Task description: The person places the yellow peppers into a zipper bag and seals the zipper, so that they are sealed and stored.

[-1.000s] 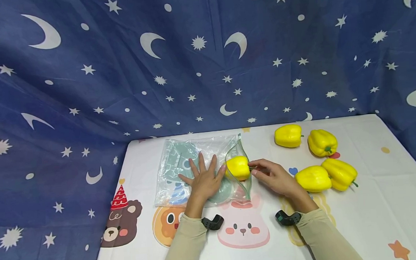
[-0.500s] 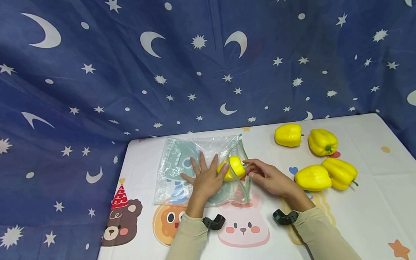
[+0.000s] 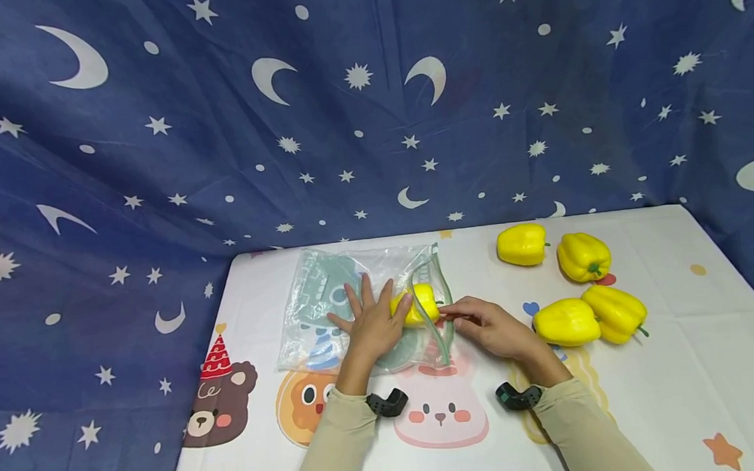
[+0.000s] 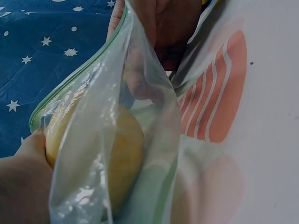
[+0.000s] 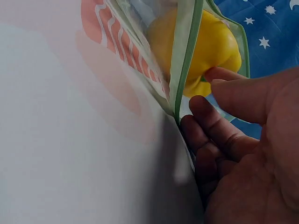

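Observation:
A clear zip bag [image 3: 317,313] with a green-edged mouth lies flat, its opening toward the right. Just inside the mouth sits a yellow bell pepper [image 3: 425,304], stem end facing right. Spread out on top of the bag, my left hand [image 3: 373,330] has its thumb beside the pepper. My right hand [image 3: 493,326] is at the bag's mouth, and a fingertip touches the pepper [image 5: 217,46] by its stem in the right wrist view. Its other fingers are loosely bent below. Through the film in the left wrist view, the pepper [image 4: 124,154] looks pale.
On the right side of the table are more bell peppers: one at the back [image 3: 522,245], another beside it [image 3: 584,257], and a pair touching nearer me [image 3: 567,323]. A printed white cloth [image 3: 720,357] covers the table. Behind it hangs a blue star-patterned curtain [image 3: 360,178].
The pepper has moved left, deeper into the bag's mouth. My right hand has followed it leftward, while my left hand has stayed almost in place on the bag.

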Tool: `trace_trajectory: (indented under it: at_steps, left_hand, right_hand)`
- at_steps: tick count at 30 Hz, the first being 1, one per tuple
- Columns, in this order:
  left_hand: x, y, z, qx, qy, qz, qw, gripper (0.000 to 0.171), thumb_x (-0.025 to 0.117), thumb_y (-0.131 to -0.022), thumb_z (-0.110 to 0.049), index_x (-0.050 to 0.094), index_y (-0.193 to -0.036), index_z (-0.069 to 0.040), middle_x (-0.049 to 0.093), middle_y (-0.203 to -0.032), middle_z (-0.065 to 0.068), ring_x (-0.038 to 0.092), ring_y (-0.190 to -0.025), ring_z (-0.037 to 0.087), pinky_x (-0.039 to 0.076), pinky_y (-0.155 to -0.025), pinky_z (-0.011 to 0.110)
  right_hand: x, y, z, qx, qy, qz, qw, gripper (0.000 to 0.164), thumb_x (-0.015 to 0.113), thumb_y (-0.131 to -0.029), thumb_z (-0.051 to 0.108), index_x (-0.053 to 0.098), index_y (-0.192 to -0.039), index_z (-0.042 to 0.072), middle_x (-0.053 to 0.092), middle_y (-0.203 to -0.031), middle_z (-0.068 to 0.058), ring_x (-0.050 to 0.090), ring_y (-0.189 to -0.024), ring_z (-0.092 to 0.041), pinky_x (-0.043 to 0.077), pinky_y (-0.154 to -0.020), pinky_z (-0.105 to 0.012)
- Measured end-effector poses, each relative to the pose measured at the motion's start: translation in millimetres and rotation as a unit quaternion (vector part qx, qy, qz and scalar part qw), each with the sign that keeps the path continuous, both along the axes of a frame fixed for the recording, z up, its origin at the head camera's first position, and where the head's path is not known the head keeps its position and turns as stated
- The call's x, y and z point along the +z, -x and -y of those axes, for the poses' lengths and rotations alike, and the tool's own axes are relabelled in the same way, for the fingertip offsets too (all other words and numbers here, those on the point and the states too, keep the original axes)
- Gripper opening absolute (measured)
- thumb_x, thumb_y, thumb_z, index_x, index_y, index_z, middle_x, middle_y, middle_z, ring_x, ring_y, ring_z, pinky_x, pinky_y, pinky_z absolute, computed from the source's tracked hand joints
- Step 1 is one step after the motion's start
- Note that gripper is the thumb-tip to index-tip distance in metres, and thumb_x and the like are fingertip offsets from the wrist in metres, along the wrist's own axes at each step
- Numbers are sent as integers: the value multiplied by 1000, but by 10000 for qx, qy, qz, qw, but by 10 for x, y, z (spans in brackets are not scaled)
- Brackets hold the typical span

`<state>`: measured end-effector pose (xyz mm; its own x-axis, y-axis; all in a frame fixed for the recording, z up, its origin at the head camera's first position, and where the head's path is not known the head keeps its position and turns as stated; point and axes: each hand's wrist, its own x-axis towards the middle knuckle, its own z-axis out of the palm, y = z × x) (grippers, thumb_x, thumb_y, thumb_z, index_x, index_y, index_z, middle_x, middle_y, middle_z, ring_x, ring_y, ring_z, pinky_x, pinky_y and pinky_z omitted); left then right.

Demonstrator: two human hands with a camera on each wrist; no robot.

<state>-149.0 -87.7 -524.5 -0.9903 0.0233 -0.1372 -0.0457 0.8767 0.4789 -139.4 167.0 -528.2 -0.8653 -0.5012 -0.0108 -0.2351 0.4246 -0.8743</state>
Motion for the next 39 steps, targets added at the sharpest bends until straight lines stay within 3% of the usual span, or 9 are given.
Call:
trace_trajectory:
  at_steps: [7, 10, 13, 17, 24, 28, 35, 39]
  left_hand:
    - [9, 33, 15, 34, 5, -484, 9988, 81, 19, -98, -79, 52, -150, -27, 15, -172, 12, -10, -158, 41, -16, -102, 87]
    - [-3, 45, 19, -25, 114, -813, 9966, 77, 18, -100, -76, 58, -144, -26, 25, -170, 10, 0, -160, 37, -15, -103, 87]
    - [-15, 47, 20, -141, 93, -941, 9954, 73, 18, -101, -73, 52, -149, -31, 36, -166, 3, 15, -159, 35, -10, -107, 86]
    - [-11, 32, 27, -320, -113, -723, 9968, 67, 16, -103, -70, 40, -156, -38, 43, -162, -3, 26, -156, 37, -5, -108, 86]
    - [83, -4, 59, -574, -316, -159, 9977, 64, 15, -104, -67, 36, -158, -38, 34, -166, -1, 17, -158, 38, -7, -108, 86]
    - [132, -20, 59, -556, -280, 41, 9981, 63, 18, -104, -67, 34, -158, -39, 32, -167, -1, 16, -158, 39, -7, -108, 86]
    - [116, -12, 45, -407, 54, -187, 9990, 65, 20, -102, -70, 43, -154, -38, 41, -163, -1, 27, -155, 39, -7, -107, 87]
    - [83, -4, 44, -397, 48, -295, 9988, 65, 20, -101, -73, 46, -152, -40, 43, -161, -1, 26, -155, 38, -7, -107, 86]
  right_hand:
    - [2, 7, 25, 326, -244, -77, 9991, 43, 57, -103, 9, 61, -144, 25, 63, -121, -4, 57, -109, -17, 45, -94, -29]
    - [-1, 10, 34, 370, -288, -89, 9989, 46, 56, -103, 7, 59, -146, 24, 62, -119, -6, 56, -107, -17, 44, -91, -29]
    - [-10, 10, 33, 396, -329, -123, 9986, 47, 56, -103, 6, 58, -146, 23, 62, -119, -7, 56, -107, -16, 44, -91, -29]
    - [-24, 9, 30, 389, -325, -163, 9986, 46, 55, -103, 7, 58, -146, 23, 62, -119, -7, 55, -105, -16, 43, -89, -28]
    - [-48, 11, 19, 262, -179, -75, 9995, 45, 57, -103, 7, 58, -146, 21, 62, -119, -7, 53, -101, -18, 41, -87, -26]
    - [-42, 9, 21, 246, -217, -6, 9995, 45, 56, -103, 8, 58, -146, 22, 61, -119, -7, 53, -102, -18, 42, -88, -26]
    - [-36, -11, 19, 182, -267, 40, 9995, 46, 56, -104, 9, 59, -146, 26, 61, -120, -4, 55, -103, -17, 44, -91, -28]
    - [-45, -30, 1, 119, -203, -66, 9997, 45, 56, -104, 8, 60, -145, 25, 63, -122, -4, 57, -108, -19, 46, -94, -29]
